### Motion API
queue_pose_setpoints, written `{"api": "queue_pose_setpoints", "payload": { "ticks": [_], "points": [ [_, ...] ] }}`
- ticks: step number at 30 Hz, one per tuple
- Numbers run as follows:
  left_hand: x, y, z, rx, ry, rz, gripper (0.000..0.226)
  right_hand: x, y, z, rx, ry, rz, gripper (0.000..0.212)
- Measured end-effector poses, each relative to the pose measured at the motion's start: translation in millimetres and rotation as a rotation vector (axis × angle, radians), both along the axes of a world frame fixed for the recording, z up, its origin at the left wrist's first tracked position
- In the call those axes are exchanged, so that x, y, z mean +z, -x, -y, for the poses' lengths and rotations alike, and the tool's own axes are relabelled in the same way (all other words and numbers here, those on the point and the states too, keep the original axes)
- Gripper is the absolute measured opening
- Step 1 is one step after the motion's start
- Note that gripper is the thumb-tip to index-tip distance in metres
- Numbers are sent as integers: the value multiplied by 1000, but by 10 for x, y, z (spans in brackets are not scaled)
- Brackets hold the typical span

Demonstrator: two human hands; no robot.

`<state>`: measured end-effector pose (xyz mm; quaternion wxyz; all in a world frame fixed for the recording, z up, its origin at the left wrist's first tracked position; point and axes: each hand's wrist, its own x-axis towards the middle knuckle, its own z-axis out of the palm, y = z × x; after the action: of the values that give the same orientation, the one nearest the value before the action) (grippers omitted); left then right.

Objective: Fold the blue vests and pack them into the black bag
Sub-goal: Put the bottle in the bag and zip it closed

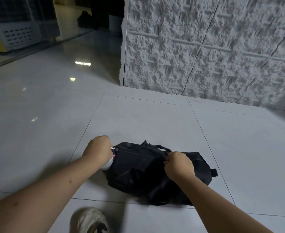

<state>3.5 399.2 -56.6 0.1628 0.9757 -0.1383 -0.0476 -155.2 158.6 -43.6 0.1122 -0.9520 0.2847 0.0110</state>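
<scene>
A black fabric bag lies slumped on the glossy grey tiled floor, near the foot of a rough white textured wall panel. The left hand is clenched at the bag's left end, its grip pinched on the silver zipper pull at the corner; a white rounded object shows just beneath that wrist, touching the bag. The right hand grips the bag's fabric along its upper edge, just beside a black carry handle. A pale worn shoe sits at the floor's near edge.
</scene>
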Motion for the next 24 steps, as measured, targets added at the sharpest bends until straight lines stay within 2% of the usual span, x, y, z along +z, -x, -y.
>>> {"api": "queue_pose_setpoints", "payload": {
  "ticks": [2,8,16,21,24],
  "points": [
    [-9,17,11,-4,-4,28,31,-12,10,7,12,0,7,11],
    [5,116,32,-75,-56,114,21,-79,56,46,36,-2,46,13],
    [-115,230,25,-133,-50,276,23,-170,78,62,61,0,84,14],
    [-160,368,107,-252,-112,498,28,-242,77,93,76,42,136,15],
    [-194,511,244,-408,-93,571,38,-288,70,114,79,65,162,15]
  ]
}}
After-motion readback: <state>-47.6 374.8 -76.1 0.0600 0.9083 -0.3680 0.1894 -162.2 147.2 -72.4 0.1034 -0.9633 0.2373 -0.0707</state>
